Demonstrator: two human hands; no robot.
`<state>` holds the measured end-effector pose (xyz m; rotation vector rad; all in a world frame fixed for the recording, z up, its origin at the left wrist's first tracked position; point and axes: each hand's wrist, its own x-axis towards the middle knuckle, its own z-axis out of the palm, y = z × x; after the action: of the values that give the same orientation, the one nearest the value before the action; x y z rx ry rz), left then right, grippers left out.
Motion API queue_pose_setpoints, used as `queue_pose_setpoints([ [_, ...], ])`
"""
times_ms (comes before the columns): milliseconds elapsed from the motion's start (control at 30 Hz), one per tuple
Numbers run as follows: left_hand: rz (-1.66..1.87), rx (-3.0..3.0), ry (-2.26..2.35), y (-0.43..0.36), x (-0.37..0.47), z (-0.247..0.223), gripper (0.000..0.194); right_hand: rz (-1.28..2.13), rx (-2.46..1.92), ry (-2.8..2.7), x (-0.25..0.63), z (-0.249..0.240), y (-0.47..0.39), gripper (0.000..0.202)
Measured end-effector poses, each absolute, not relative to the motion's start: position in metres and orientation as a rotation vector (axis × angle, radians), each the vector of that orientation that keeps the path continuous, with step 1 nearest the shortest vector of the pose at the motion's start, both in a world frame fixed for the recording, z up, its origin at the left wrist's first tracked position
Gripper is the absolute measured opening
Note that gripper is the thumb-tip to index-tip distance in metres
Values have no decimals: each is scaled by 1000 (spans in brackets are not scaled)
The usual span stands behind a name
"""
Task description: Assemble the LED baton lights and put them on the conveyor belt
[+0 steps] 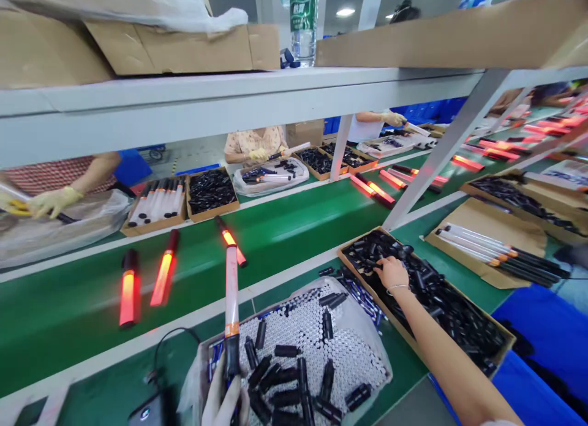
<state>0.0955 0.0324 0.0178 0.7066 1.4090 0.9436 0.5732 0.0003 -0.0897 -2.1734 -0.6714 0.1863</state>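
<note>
My left hand (223,396), in a pale glove at the bottom centre, is wrapped round the black handle of a light baton (232,291), whose clear tube points up towards the green belt. Bare and wearing a bracelet, my right hand (392,274) reaches into a cardboard box of black parts (441,303); its fingertips are among the parts, and what they pinch is too small to make out. Between the hands lies a plastic-lined tray of silvery cells (307,328) with several black cylinders on top.
Red-glowing batons (127,294) lie on the green belt (193,279). A white shelf (229,101) with a slanted post crosses above. Co-workers' gloved hands (55,202) work across the belt. A dark device with a cable (154,409) sits lower left; finished-looking batons (496,251) lie in a right-hand box.
</note>
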Motion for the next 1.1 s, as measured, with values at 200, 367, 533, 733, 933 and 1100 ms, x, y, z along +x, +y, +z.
queue_pose_setpoints([
  [200,995,663,1324,25,101,29,89,379,-1896,-636,506,-48,-6,51],
  [367,907,804,1131,9,113,44,84,746,-1429,-772,361,9,-19,62],
  [533,807,1083,942,3,106,53,82,810,-1367,-1064,235,34,-42,33],
  [733,1000,1226,965,-1,61,55,66,663,-1281,-1436,190,38,-58,31],
  [933,887,1048,1018,-15,37,61,83,1304,-772,-679,188,108,-70,30],
  [1100,865,1015,1027,-20,32,75,84,1730,11,-165,183,163,-87,35],
])
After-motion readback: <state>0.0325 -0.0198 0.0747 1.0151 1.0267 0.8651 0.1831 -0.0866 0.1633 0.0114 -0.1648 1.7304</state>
